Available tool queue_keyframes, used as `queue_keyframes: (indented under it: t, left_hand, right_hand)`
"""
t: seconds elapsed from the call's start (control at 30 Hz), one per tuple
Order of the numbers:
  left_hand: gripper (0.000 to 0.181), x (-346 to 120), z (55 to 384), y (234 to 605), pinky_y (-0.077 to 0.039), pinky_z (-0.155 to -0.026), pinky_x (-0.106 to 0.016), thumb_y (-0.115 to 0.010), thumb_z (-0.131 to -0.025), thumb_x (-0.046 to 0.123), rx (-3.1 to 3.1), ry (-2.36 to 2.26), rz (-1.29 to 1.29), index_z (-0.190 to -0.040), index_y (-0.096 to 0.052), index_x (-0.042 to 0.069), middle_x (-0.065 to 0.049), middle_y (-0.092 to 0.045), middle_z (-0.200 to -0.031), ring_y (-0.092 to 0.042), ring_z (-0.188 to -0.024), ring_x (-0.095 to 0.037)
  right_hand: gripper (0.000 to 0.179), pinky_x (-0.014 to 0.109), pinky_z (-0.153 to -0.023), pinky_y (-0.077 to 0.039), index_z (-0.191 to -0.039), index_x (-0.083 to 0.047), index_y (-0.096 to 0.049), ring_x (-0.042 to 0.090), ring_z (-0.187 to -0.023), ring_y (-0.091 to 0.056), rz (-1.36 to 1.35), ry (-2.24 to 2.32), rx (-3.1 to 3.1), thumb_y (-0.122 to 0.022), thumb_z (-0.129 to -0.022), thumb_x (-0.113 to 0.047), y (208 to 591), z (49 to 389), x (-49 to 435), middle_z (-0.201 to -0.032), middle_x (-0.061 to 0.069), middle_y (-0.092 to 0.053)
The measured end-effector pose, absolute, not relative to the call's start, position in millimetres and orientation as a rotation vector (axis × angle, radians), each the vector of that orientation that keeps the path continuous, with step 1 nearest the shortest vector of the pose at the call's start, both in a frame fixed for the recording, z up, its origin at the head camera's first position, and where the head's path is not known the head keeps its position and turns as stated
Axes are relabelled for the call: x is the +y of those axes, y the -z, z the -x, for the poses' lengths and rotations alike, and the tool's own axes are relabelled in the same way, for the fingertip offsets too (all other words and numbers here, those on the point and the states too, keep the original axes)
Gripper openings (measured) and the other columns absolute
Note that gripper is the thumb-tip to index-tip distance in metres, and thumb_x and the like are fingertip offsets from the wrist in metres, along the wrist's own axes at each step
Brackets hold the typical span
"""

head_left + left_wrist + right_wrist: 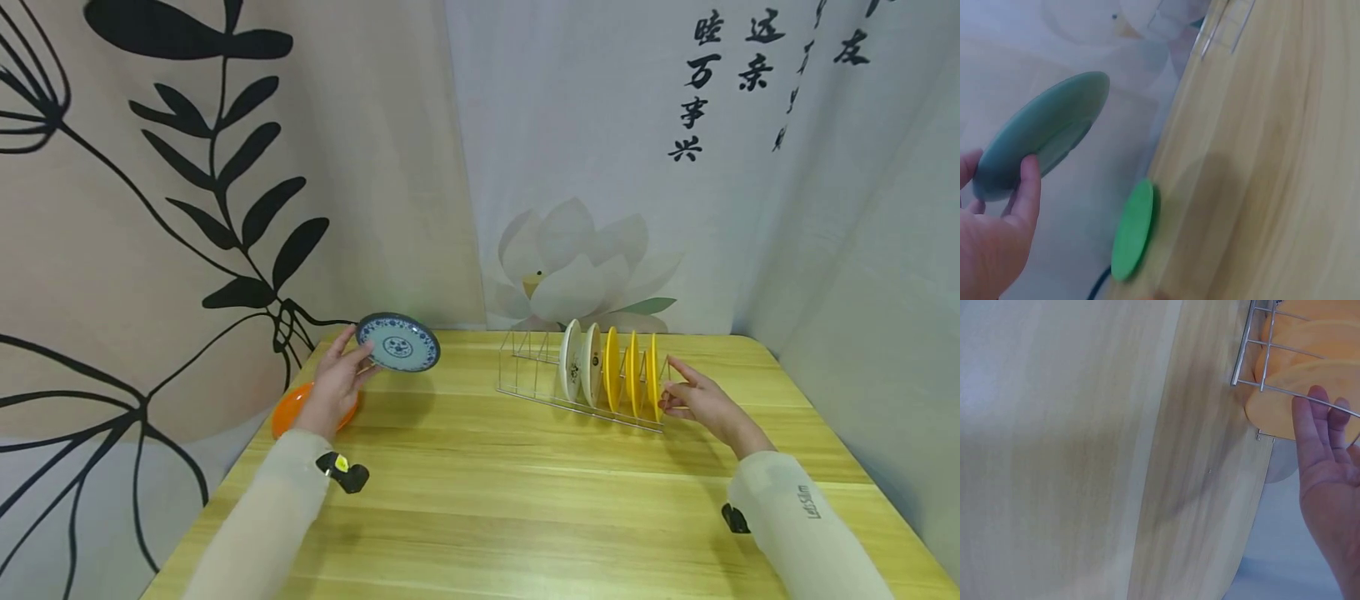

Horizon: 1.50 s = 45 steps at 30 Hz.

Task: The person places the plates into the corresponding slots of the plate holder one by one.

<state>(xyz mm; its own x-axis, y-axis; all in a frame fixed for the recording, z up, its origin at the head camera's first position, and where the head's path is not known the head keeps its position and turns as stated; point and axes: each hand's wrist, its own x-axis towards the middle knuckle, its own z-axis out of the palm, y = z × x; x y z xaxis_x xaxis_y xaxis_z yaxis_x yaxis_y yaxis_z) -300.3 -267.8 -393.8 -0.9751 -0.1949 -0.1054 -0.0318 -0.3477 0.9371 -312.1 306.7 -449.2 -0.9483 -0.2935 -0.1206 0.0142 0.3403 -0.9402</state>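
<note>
My left hand [341, 379] pinches the edge of a blue-and-white patterned plate [397, 342], raised above the table and tilted. The left wrist view shows the underside of this plate [1054, 125], with a finger pressed against it. At the right end of the wire dish rack [581, 408], my right hand [705, 404] grips the end wire. Its fingers [1310, 425] overlap the wire beside the outermost yellow plate [1304, 394]. Two white plates [571, 360] and several yellow plates [633, 375] stand upright in the rack, with bare slots at its left.
An orange plate [291, 410] lies at the table's left edge, partly hidden by the left hand and wrist. Near it lies a green plate [1134, 231], seen in the left wrist view. A printed curtain [375, 167] hangs behind the wooden table [487, 517].
</note>
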Motion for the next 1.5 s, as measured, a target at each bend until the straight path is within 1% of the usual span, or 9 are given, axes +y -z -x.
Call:
queue_keyframes:
  t: [0.07, 0.2, 0.3, 0.43, 0.6, 0.97, 1.13, 1.3, 1.5]
  left_hand:
    - [0.066, -257, 305, 392, -0.054, -0.092, -0.033, -0.061, -0.099, 0.008, -1.759, 2.467, -0.278, -0.156, -0.032, 0.022, -0.006, -0.052, -0.118, -0.062, -0.091, -0.014]
    - [0.065, -240, 313, 391, -0.047, -0.102, -0.041, -0.059, -0.1, 0.009, -1.812, 2.455, -0.179, -0.157, -0.03, 0.021, -0.009, -0.053, -0.122, -0.061, -0.099, -0.017]
    - [0.067, -227, 319, 391, -0.044, -0.106, -0.046, -0.059, -0.1, 0.009, -1.823, 2.46, -0.128, -0.158, -0.028, 0.02, -0.008, -0.056, -0.118, -0.061, -0.101, -0.019]
    - [0.067, -208, 328, 389, -0.046, -0.103, -0.045, -0.061, -0.099, 0.008, -1.806, 2.479, -0.113, -0.157, -0.03, 0.02, -0.004, -0.06, -0.108, -0.062, -0.099, -0.018]
    - [0.067, -186, 334, 382, -0.047, -0.103, -0.046, -0.063, -0.097, 0.007, -1.805, 2.484, -0.104, -0.156, -0.033, 0.022, -0.004, -0.057, -0.104, -0.058, -0.096, -0.019]
    - [0.063, -140, 352, 375, -0.056, -0.09, -0.04, -0.066, -0.096, 0.007, -1.884, 2.428, -0.074, -0.152, -0.042, 0.021, -0.008, -0.052, -0.109, -0.059, -0.092, -0.016]
    - [0.06, -118, 359, 374, -0.055, -0.091, -0.04, -0.067, -0.095, 0.008, -1.928, 2.415, -0.039, -0.149, -0.047, 0.023, -0.008, -0.053, -0.11, -0.059, -0.09, -0.018]
    - [0.061, -97, 365, 374, -0.056, -0.088, -0.038, -0.069, -0.093, 0.006, -1.962, 2.4, -0.03, -0.148, -0.048, 0.022, -0.01, -0.055, -0.113, -0.061, -0.091, -0.018]
    - [0.063, -80, 370, 377, -0.057, -0.088, -0.038, -0.069, -0.093, 0.004, -2.02, 2.369, -0.007, -0.149, -0.048, 0.022, -0.014, -0.058, -0.119, -0.062, -0.094, -0.021]
  right_hand:
    - [0.068, 0.044, -0.099, -0.05, -0.159, -0.013, 0.005, 0.031, -0.104, -0.056, 0.247, 1.643, 2.338, -0.039, -0.108, -0.017, 449, 312, 307, -0.117, 0.029, -0.05]
    - [0.067, 0.045, -0.099, -0.05, -0.159, -0.013, 0.006, 0.032, -0.105, -0.056, 0.25, 1.641, 2.335, -0.038, -0.108, -0.017, 449, 312, 307, -0.118, 0.028, -0.05]
    - [0.068, 0.046, -0.099, -0.049, -0.159, -0.013, 0.006, 0.033, -0.106, -0.055, 0.254, 1.643, 2.331, -0.039, -0.108, -0.017, 449, 312, 307, -0.118, 0.027, -0.05]
    - [0.068, 0.046, -0.099, -0.049, -0.159, -0.013, 0.005, 0.033, -0.106, -0.055, 0.257, 1.643, 2.332, -0.039, -0.108, -0.017, 449, 312, 306, -0.117, 0.027, -0.05]
    - [0.068, 0.046, -0.1, -0.049, -0.159, -0.013, 0.005, 0.033, -0.106, -0.055, 0.254, 1.644, 2.332, -0.039, -0.108, -0.016, 448, 311, 306, -0.117, 0.028, -0.05]
    - [0.067, 0.045, -0.099, -0.05, -0.159, -0.013, 0.006, 0.035, -0.107, -0.055, 0.259, 1.647, 2.323, -0.038, -0.108, -0.016, 449, 312, 307, -0.117, 0.029, -0.049]
    - [0.067, 0.046, -0.099, -0.049, -0.159, -0.013, 0.006, 0.035, -0.107, -0.055, 0.259, 1.645, 2.323, -0.038, -0.109, -0.017, 449, 313, 308, -0.118, 0.028, -0.049]
    - [0.067, 0.046, -0.1, -0.049, -0.159, -0.012, 0.006, 0.033, -0.106, -0.056, 0.257, 1.646, 2.324, -0.037, -0.109, -0.016, 449, 313, 308, -0.118, 0.029, -0.049]
    - [0.067, 0.043, -0.098, -0.051, -0.159, -0.012, 0.005, 0.031, -0.105, -0.057, 0.25, 1.65, 2.322, -0.038, -0.108, -0.016, 450, 313, 307, -0.117, 0.03, -0.05]
